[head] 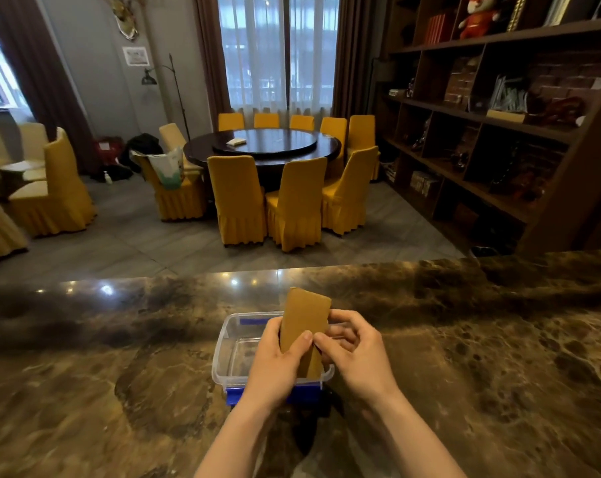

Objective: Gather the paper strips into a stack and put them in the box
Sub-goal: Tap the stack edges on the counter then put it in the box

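Two bare hands are being held together over a clear, rectangular plastic box with blue latches (223, 343), which is sitting directly beneath them on the polished brown marble counter (85, 357). To the left of the hands, the counter is being left bare, and no loose strips are being shown anywhere on it, so the gathering appears to be done.

By the left hand (275, 360), the stack of tan, rectangular paper strips (304, 322) is being gripped from its left edge, the thumb being pressed flat on the front face and the fingers being curled behind. The stack is being held nearly upright, its upper end rising above both hands and its lower end reaching down to the near rim of the box; it is probably being held on end so that the edges can be squared before release.

By the right hand (354, 350), the stack's right edge is being pinched, the thumb meeting the left thumb near the middle of the front face while the fingers are being wrapped round the back. This two-sided hold is likely being used to keep the thin sheets from fanning apart.

The box is being kept open, with no lid seen, and its floor is looking empty. Lowering the stack inside is judged to be the remaining step.
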### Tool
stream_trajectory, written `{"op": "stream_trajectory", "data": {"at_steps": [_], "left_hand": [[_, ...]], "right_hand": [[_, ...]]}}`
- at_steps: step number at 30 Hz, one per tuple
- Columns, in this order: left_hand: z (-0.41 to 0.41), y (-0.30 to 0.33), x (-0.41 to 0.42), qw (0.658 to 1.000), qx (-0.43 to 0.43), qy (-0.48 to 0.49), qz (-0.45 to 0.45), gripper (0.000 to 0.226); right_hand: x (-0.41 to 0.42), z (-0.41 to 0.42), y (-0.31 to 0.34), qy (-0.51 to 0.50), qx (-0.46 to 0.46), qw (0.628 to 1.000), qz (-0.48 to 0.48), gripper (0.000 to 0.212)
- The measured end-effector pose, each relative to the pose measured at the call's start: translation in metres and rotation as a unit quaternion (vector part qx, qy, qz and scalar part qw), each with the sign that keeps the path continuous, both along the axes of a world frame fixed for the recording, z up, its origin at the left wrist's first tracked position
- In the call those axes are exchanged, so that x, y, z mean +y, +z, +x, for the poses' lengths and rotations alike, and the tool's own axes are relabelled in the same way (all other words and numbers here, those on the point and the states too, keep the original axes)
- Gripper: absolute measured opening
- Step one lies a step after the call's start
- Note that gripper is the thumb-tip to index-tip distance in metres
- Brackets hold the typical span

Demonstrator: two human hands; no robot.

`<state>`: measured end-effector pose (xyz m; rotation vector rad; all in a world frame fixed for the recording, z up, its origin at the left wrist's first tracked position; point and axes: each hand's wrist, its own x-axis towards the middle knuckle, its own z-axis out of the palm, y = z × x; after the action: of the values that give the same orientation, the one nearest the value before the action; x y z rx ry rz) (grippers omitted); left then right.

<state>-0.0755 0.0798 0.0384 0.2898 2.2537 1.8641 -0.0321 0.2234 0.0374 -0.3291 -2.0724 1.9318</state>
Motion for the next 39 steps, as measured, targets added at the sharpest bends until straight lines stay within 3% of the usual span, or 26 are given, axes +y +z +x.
{"op": "stream_trajectory", "data": {"at_steps": [5,11,27,33,36,39], "left_hand": [[-0.024,0.005,-0.024,0.998,-0.014,0.049,-0.037,0.018],[-0.040,0.000,-0.040,0.983,0.007,0.108,-0.146,0.031],[-0.053,-0.019,-0.028,0.919,-0.037,0.065,-0.387,0.026],[-0.051,-0.025,-0.019,0.877,-0.020,0.044,-0.478,0.035],[-0.052,-0.028,-0.017,0.855,0.000,0.029,-0.517,0.042],[-0.052,-0.029,-0.016,0.867,0.036,0.030,-0.497,0.053]], "right_hand": [[-0.017,-0.032,0.001,0.020,-0.048,0.999,-0.012,0.029],[-0.034,-0.058,-0.008,0.004,-0.119,0.988,0.102,0.036],[-0.058,-0.069,-0.038,-0.007,-0.209,0.922,0.324,0.025],[-0.060,-0.072,-0.040,0.000,-0.227,0.894,0.387,0.032],[-0.060,-0.071,-0.042,-0.012,-0.223,0.888,0.401,0.051],[-0.059,-0.071,-0.041,-0.028,-0.217,0.890,0.400,0.050]]}}
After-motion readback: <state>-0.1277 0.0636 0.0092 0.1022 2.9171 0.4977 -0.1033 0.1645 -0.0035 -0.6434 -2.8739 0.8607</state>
